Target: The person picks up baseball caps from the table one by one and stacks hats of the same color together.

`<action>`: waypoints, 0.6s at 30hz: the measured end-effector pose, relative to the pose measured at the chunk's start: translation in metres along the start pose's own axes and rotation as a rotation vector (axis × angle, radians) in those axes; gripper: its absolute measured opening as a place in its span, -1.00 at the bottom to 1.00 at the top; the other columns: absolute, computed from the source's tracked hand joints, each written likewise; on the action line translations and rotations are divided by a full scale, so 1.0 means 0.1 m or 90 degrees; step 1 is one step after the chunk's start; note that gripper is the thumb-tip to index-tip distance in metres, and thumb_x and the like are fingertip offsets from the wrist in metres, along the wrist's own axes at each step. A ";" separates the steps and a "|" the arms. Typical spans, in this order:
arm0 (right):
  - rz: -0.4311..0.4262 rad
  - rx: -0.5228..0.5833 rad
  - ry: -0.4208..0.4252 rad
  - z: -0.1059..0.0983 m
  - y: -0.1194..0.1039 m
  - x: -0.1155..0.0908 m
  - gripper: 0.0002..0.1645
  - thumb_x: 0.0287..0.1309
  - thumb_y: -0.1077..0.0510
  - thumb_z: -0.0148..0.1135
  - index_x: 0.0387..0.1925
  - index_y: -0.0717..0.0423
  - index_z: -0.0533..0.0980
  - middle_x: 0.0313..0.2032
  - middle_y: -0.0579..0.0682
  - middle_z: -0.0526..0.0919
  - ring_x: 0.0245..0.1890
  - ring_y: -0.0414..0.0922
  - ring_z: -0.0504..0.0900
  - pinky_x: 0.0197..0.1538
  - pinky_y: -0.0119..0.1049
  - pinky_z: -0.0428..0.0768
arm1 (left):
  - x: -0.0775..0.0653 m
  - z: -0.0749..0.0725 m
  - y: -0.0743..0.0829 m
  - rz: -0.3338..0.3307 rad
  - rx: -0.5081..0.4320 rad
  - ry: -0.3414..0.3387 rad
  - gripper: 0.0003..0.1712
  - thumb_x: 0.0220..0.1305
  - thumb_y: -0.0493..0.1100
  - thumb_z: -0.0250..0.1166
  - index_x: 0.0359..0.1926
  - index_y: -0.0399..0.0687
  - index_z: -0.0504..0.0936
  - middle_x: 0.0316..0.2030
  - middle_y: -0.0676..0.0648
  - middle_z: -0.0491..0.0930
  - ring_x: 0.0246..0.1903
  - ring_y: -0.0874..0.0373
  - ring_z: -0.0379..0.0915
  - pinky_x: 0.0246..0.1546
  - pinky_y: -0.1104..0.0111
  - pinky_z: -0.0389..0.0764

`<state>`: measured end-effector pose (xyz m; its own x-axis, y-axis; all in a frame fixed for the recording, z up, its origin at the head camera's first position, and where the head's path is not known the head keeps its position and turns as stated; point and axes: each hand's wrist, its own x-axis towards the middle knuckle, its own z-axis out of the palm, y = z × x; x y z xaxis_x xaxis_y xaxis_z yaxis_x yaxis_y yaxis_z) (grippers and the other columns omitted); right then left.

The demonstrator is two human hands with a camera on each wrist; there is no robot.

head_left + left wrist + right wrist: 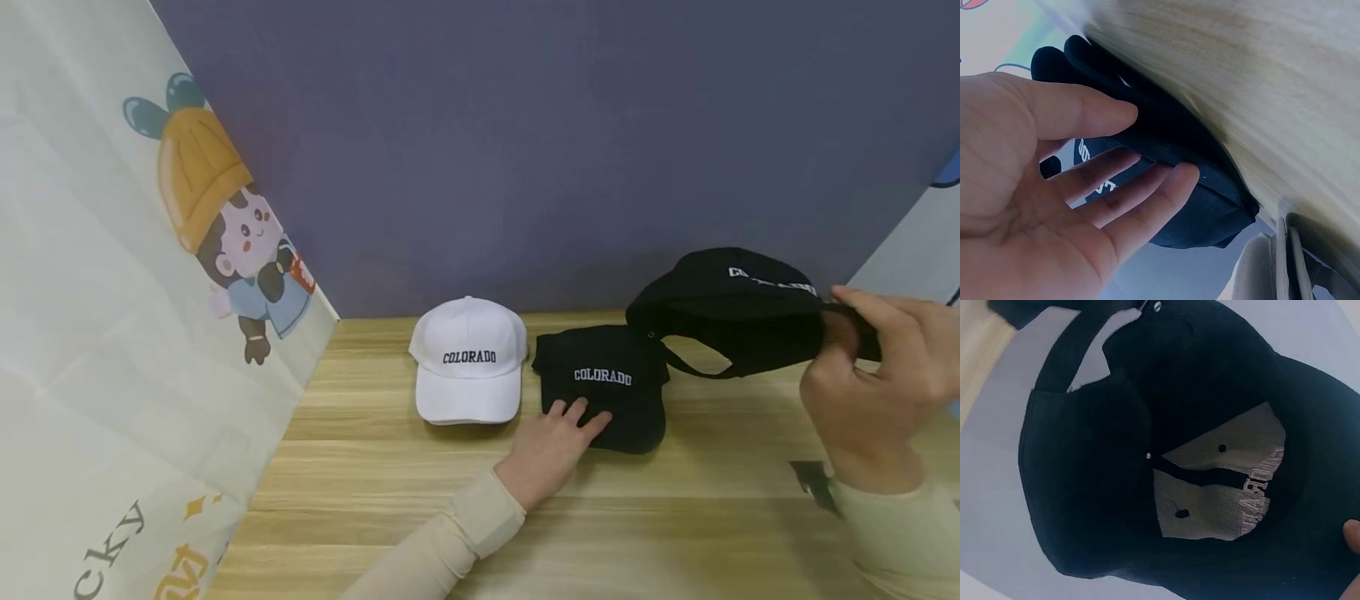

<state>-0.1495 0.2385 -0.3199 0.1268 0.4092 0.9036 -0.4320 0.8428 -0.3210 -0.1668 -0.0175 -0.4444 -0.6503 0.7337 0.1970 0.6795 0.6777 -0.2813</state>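
My right hand [892, 383] holds a black baseball cap [738, 312] by its brim, raised above the table on the right. White lettering shows on its front; the right wrist view looks into its hollow inside, with the back strap at top left and a fingertip [1352, 536] at the brim. A second black cap [600, 350], lettered COLORADO, lies on the table, brim toward me. Spread fingers of my left hand [551, 450] rest on that brim; the thumb is hidden in the head view. Left of it sits a white COLORADO cap [468, 346].
All this is over a wood-grain table [360, 483] that meets a dark blue-grey panel [525, 150] behind the caps. A white sheet with a cartoon figure [240, 225] borders the left side. Close to my right wrist is a small dark piece [813, 483].
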 end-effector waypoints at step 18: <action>0.009 0.102 -0.060 0.19 -0.35 -0.13 -0.91 0.11 0.42 0.30 -0.41 0.33 0.72 -0.47 0.42 0.64 -0.39 0.42 0.47 0.00 -0.49 0.41 | 0.02 0.03 0.00 -0.010 -0.019 0.064 -0.54 0.39 -0.19 0.28 0.26 0.27 0.54 0.18 -0.02 0.65 0.00 0.08 0.66 -0.39 0.32 0.72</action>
<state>-0.1528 0.1975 -0.3154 0.0386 0.3804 0.9240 -0.5713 0.7671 -0.2919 -0.1688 -0.0163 -0.4468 -0.6245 0.7232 0.2948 0.6802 0.6892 -0.2496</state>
